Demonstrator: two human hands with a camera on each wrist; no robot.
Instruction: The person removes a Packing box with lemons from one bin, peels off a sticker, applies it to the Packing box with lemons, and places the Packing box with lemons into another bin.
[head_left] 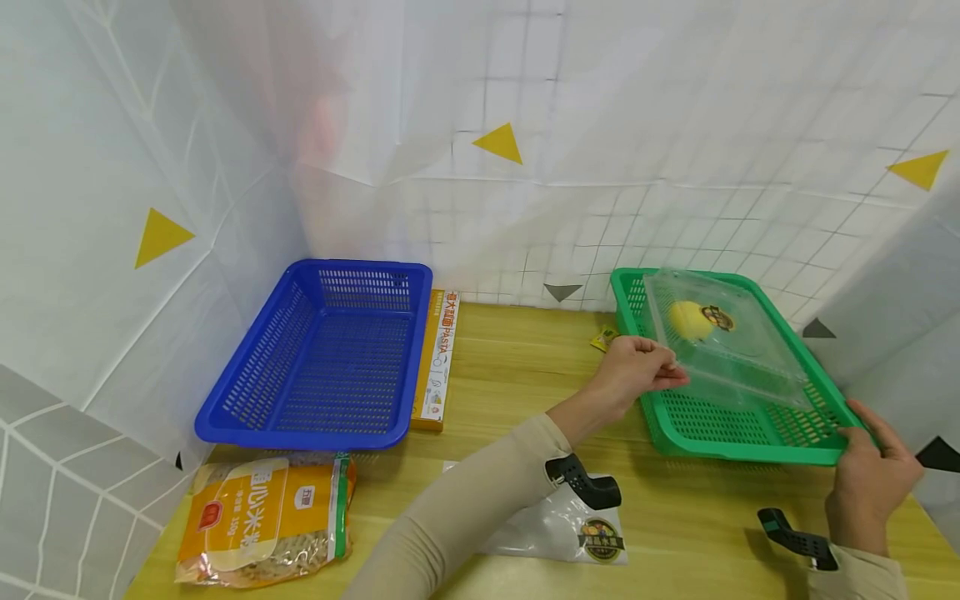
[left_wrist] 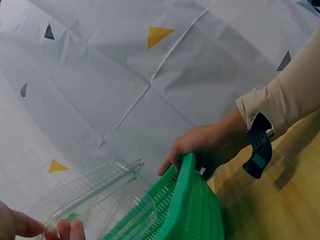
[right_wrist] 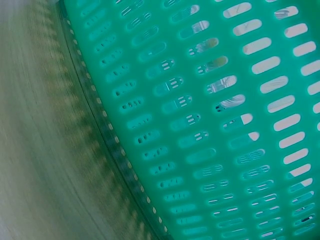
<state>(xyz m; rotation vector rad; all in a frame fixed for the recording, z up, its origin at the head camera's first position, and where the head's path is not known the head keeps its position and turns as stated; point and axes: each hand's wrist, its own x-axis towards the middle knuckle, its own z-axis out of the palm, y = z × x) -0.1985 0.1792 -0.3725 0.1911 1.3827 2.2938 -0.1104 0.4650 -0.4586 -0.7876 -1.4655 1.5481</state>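
Note:
Over the green basket (head_left: pixel 731 450) at the right is a tilted clear plastic container (head_left: pixel 757 333) with a dark round label. My left hand (head_left: pixel 637 371) pinches the container's near left edge between thumb and fingers, as the left wrist view also shows. A yellow rounded thing (head_left: pixel 686 321) shows through the clear plastic. At the basket's near right corner, my right hand (head_left: pixel 873 471) grips the rim, thumb on top. The right wrist view is filled mostly by the basket's slotted wall (right_wrist: pixel 200 125), with the hand itself out of sight there.
A blue basket (head_left: pixel 300 437) stands at the left, beside an orange and white pasta box (head_left: pixel 442 358). In front lies an orange noodle packet (head_left: pixel 262 521). A clear labelled bag (head_left: pixel 555 533) lies partly under my left forearm. A small yellow packet (head_left: pixel 603 337) is by the green basket.

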